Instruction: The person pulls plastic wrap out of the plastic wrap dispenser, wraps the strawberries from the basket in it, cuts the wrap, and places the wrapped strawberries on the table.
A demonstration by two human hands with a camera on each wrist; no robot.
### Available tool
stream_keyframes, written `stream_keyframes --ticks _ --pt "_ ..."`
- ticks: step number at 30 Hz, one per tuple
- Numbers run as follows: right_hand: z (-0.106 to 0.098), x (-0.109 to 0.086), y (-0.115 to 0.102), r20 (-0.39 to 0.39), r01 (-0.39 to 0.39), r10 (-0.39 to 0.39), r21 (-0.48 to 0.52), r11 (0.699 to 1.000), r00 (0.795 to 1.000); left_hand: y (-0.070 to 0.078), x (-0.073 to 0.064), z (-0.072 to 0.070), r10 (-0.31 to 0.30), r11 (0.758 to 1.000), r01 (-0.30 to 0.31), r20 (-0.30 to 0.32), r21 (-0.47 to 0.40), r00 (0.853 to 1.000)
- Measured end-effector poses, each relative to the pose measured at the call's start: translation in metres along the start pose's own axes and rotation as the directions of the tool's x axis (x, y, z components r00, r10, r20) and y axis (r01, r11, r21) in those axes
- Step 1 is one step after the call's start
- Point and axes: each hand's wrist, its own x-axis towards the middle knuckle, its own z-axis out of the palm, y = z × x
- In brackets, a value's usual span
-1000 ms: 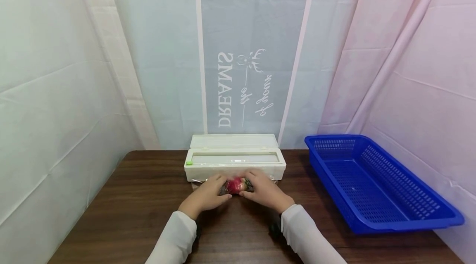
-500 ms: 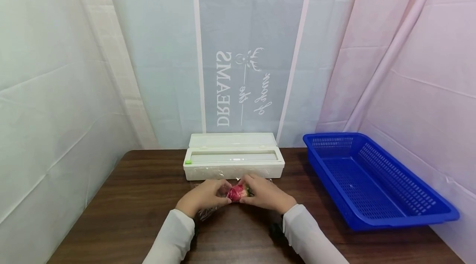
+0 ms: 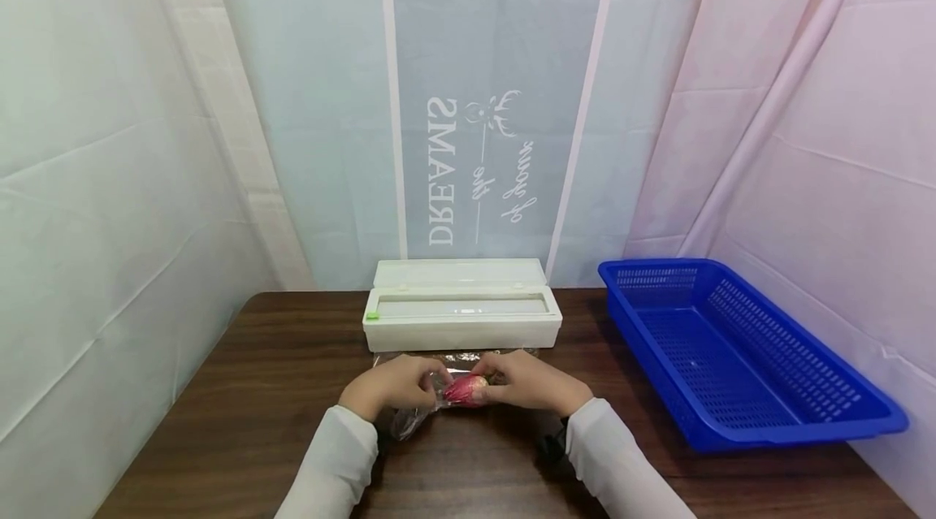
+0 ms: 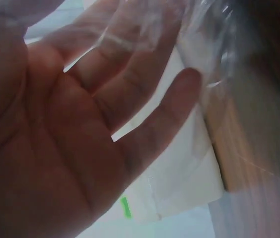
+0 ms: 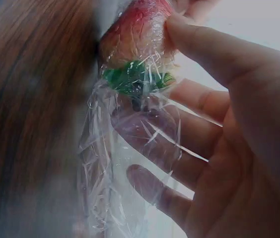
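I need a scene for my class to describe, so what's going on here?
A person at a table is handling a red thing with a green end, covered in clear film. The right hand grips it, while the left hand is at the film by its other end; whether those fingers pinch the film isn't clear. Just behind the hands stands a white box with its lid open, and a blue basket is over to the right.

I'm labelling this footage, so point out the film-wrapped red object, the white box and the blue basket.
Red object [image 5: 136, 38], right wrist view: wrapped side.
White box [image 3: 462, 336], head view: front wall.
Blue basket [image 3: 720, 373], head view: perforated floor.
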Motion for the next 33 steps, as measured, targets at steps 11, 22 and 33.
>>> stream_keyframes --ticks 11,22,33 --pt "-0.001 0.0 0.003 0.034 -0.001 0.004 -0.075 0.997 0.999 0.004 -0.005 -0.006 -0.04 0.999 0.04 0.03 0.019 0.999" --pt "-0.004 -0.002 0.001 0.101 -0.052 0.055 -0.039 0.998 0.993 0.02 0.012 0.007 0.109 0.994 -0.106 -0.101 0.037 0.989" --pt "-0.002 -0.002 -0.004 0.141 -0.138 0.14 -0.023 0.99 0.98 0.012 0.011 0.012 0.056 0.997 -0.059 -0.053 -0.053 0.997"
